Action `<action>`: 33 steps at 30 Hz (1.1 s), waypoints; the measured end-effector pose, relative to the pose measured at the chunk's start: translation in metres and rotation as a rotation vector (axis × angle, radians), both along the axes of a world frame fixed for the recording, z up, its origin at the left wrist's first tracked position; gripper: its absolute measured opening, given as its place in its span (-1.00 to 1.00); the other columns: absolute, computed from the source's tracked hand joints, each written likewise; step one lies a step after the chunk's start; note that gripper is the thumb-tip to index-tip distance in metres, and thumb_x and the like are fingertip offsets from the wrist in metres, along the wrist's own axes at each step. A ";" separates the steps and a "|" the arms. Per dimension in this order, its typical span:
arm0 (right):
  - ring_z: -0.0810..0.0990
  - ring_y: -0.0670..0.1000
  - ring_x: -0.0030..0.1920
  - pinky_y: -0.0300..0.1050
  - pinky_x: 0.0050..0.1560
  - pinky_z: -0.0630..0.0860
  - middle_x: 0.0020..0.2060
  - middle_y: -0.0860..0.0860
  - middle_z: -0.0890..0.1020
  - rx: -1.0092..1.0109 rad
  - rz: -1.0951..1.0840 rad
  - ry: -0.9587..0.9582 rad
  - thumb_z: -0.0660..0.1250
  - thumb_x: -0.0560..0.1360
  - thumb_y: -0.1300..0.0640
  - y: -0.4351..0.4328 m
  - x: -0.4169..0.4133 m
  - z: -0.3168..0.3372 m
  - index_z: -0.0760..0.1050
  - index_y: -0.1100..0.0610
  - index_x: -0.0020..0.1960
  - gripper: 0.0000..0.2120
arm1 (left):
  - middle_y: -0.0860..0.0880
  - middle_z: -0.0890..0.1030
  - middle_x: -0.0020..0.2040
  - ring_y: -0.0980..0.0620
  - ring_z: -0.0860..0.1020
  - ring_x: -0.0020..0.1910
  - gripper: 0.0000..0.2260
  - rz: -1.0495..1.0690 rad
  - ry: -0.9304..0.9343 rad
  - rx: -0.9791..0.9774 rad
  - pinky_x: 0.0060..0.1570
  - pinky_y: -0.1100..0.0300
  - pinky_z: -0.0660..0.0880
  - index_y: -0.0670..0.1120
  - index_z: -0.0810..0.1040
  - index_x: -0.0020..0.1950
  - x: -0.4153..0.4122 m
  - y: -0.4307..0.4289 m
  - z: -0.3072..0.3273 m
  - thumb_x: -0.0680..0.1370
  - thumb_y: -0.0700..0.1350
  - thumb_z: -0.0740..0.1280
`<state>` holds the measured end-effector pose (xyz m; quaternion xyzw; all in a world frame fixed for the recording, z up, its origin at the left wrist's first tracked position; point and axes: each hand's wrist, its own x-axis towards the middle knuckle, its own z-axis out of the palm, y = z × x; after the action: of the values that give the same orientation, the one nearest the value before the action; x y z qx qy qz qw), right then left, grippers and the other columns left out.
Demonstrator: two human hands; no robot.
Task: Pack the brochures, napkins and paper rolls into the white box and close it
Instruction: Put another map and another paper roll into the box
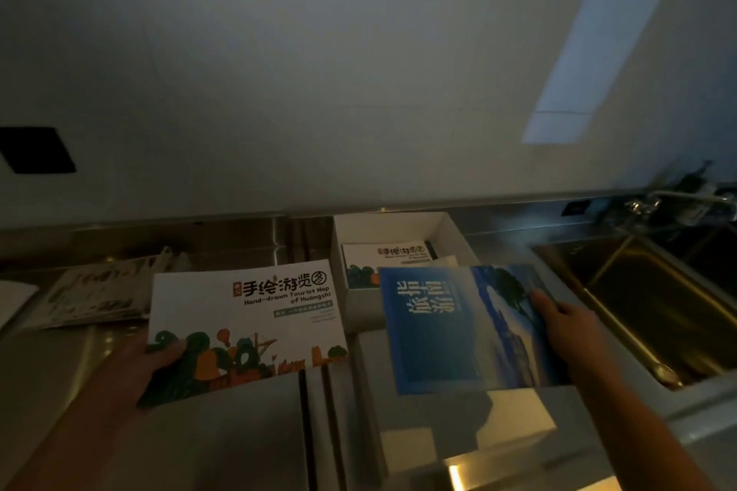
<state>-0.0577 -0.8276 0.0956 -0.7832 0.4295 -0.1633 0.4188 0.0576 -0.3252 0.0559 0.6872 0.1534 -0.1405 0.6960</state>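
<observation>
Left hand (159, 361) nearest, thumb over map brochure (247, 325), fingers beneath, pinching its lower left corner above counter (52, 371). Right hand (566, 325) pinches blue brochure's (458, 331) right edge, just before white box (383, 229). Advice: lower blue flat, square with walls, then map. Count: two brochures held, one visible in box; pile far left unclear.

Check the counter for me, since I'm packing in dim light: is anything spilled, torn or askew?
Nothing stands out. The white box sits open with one brochure inside; the left hand holds the tourist map brochure and the right hand the blue brochure, both flat.
</observation>
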 end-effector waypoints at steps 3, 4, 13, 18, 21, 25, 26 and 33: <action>0.60 0.08 -0.29 -0.11 -0.36 0.41 -0.32 0.12 0.60 0.005 -0.002 -0.021 0.22 0.51 -0.18 -0.007 0.002 0.007 0.49 0.08 -0.24 -0.65 | -0.16 0.63 0.10 -0.27 0.60 0.05 -0.75 -0.032 -0.001 0.012 0.15 -0.29 0.45 -0.02 0.53 0.14 0.008 -0.010 0.004 0.47 -0.15 0.36; 0.60 0.08 -0.30 -0.12 -0.38 0.39 -0.33 0.12 0.60 0.005 0.003 -0.018 0.22 0.51 -0.18 -0.009 0.003 0.007 0.49 0.08 -0.24 -0.65 | -0.17 0.63 0.11 -0.27 0.60 0.05 -0.75 -0.025 -0.006 0.009 0.15 -0.29 0.45 -0.01 0.53 0.14 0.009 -0.014 0.004 0.47 -0.17 0.35; 0.59 0.07 -0.34 -0.10 -0.33 0.46 -0.37 0.11 0.59 0.014 0.059 0.009 0.21 0.51 -0.20 -0.048 0.063 -0.013 0.50 0.10 -0.25 -0.61 | -0.25 0.61 0.11 -0.29 0.58 0.07 -0.72 0.044 0.032 0.012 0.20 -0.28 0.42 -0.15 0.49 0.22 0.010 -0.062 0.004 0.51 -0.20 0.30; 0.59 0.01 -0.38 -0.22 -0.44 0.36 -0.40 0.07 0.59 0.050 0.190 -0.038 0.19 0.53 -0.18 -0.085 0.098 -0.009 0.51 0.09 -0.24 -0.62 | -0.23 0.59 0.16 -0.27 0.57 0.07 -0.67 0.159 0.030 -0.041 0.07 -0.18 0.49 -0.13 0.43 0.31 0.017 -0.092 0.006 0.54 -0.24 0.25; 0.55 -0.03 -0.38 -0.24 -0.44 0.32 -0.40 0.03 0.57 0.063 0.238 -0.049 0.19 0.54 -0.14 -0.108 0.125 -0.004 0.49 0.08 -0.28 -0.64 | -0.15 0.63 0.09 -0.21 0.59 0.02 -0.69 0.216 -0.002 -0.088 -0.18 -0.06 0.62 -0.10 0.46 0.28 0.020 -0.112 0.011 0.56 -0.26 0.19; 0.52 -0.07 -0.41 -0.27 -0.54 0.31 -0.40 0.01 0.55 0.094 0.295 -0.034 0.18 0.55 -0.14 -0.118 0.158 0.001 0.50 0.11 -0.25 -0.63 | -0.13 0.59 0.18 -0.19 0.56 0.11 -0.69 0.226 -0.041 -0.131 -0.10 -0.09 0.61 -0.01 0.48 0.25 0.019 -0.131 0.027 0.57 -0.25 0.14; 0.52 -0.06 -0.41 -0.26 -0.55 0.33 -0.39 0.02 0.55 0.111 0.309 -0.037 0.18 0.55 -0.13 -0.117 0.166 0.001 0.52 0.14 -0.22 -0.63 | -0.14 0.58 0.19 -0.18 0.55 0.11 -0.68 0.231 -0.045 -0.132 -0.13 -0.08 0.62 -0.05 0.44 0.30 0.020 -0.135 0.031 0.57 -0.25 0.14; 0.54 0.08 -0.32 -0.03 -0.27 0.51 -0.32 0.13 0.55 0.260 0.340 -0.059 0.25 0.51 0.10 -0.076 0.212 -0.010 0.46 0.17 -0.26 -0.79 | -0.16 0.58 0.05 -0.11 0.55 -0.06 -0.64 0.255 -0.085 -0.053 -0.40 0.17 0.62 -0.17 0.36 0.37 0.055 -0.160 0.056 0.57 -0.29 0.17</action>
<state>0.1538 -0.9038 0.0857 -0.7786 0.2961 -0.0562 0.5504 0.1122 -0.4856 0.1116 0.6490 0.2061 -0.0253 0.7319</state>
